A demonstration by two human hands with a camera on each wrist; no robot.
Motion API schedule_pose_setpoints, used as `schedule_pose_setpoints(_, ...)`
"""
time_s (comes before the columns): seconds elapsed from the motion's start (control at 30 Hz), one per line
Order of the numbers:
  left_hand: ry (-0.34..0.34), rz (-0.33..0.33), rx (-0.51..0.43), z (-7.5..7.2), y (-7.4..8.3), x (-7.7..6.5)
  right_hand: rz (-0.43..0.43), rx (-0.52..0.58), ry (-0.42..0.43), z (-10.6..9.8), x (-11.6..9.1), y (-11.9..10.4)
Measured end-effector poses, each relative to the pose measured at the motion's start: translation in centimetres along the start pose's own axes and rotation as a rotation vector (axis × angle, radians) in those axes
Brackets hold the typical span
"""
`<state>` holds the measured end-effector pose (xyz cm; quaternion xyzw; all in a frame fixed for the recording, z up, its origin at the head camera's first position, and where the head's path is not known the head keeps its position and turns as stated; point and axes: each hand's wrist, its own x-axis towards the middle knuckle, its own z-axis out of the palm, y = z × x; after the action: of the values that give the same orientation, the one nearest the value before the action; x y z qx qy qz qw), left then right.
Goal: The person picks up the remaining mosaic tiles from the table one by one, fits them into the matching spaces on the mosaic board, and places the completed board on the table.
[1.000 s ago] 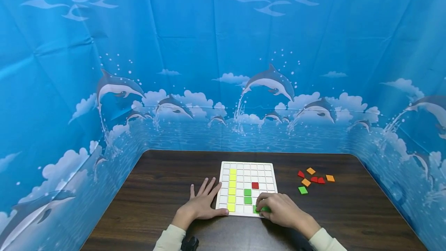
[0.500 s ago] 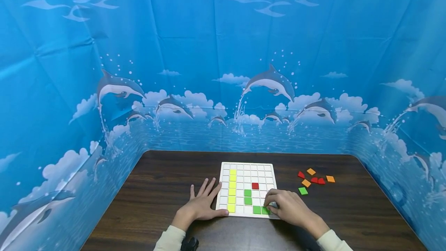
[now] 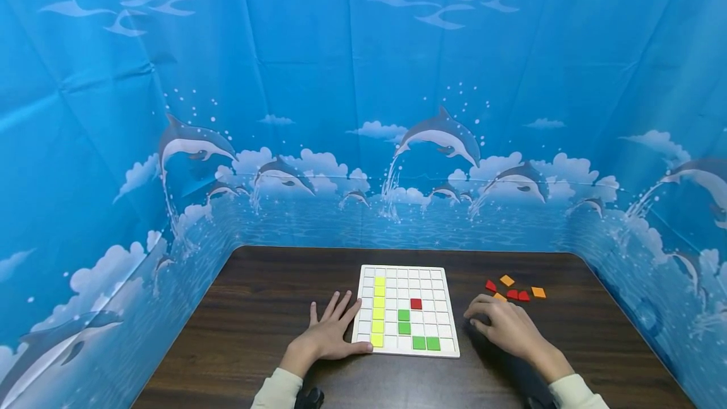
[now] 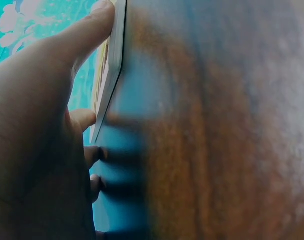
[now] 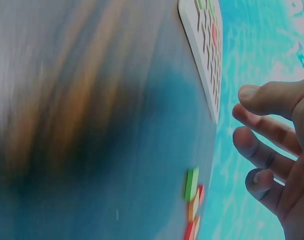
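Observation:
A white grid board (image 3: pixel 397 273) lies on the table, with a column of yellow tiles (image 3: pixel 378 302), a red tile (image 3: pixel 416 303) and several green tiles (image 3: pixel 418 343) in its squares. My left hand (image 3: pixel 325 335) is spread at the board's left side; its thumb rests on the near left corner and its index fingertip touches the left edge. My right hand (image 3: pixel 507 328) hovers right of the board, fingers loosely bent and nothing between them, as the right wrist view shows. Beneath it sits a loose green tile (image 5: pixel 191 184), hidden by the hand in the head view.
Loose orange tiles (image 3: pixel 507 280) and red tiles (image 3: pixel 518 295) lie just beyond my right hand. The dark wooden table (image 3: pixel 295 270) ends at a blue dolphin-print curtain (image 3: pixel 352 226) at the back and sides.
My right hand has let go of the green tile in the board's near row and moved right, over towards the loose tiles. My left hand stays in place.

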<state>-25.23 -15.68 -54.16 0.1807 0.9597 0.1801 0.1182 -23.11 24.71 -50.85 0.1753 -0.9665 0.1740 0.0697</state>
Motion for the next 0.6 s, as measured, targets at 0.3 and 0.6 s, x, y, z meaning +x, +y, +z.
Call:
schedule_pose_setpoints(0.3, -0.021, -0.015, -0.01, -0.3, 0.2, -0.1, 0.057, 0.021, 0.005, -0.9, -0.4, 3.7)
schedule_pose_setpoints(0.6, -0.016, 0.012, -0.021, 0.0, 0.0, -0.2, 0.056, -0.015, 0.015, -0.4, -0.6, 5.8)
